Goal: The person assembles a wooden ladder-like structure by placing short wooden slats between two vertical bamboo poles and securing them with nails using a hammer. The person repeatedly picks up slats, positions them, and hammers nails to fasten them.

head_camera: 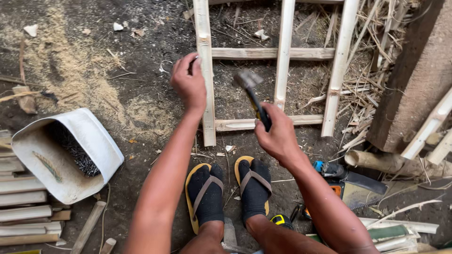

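A bamboo frame [284, 53] of three upright slats and two crosspieces lies on the dirt ground ahead of my feet. My left hand [189, 83] rests on the left slat [205, 94], fingers pinched against it near the upper crosspiece. My right hand [275, 134] grips the dark handle of a hammer [249, 85], its blurred metal head raised over the frame between the left and middle slats. What the left fingers pinch is too small to tell.
A white cut-open plastic container [66, 153] with dark nails lies at left, above stacked bamboo slats [23, 211]. My feet in yellow sandals [228, 190] are below the frame. A hand saw [362, 186], bamboo pieces and a thick wooden post [414, 80] are at right.
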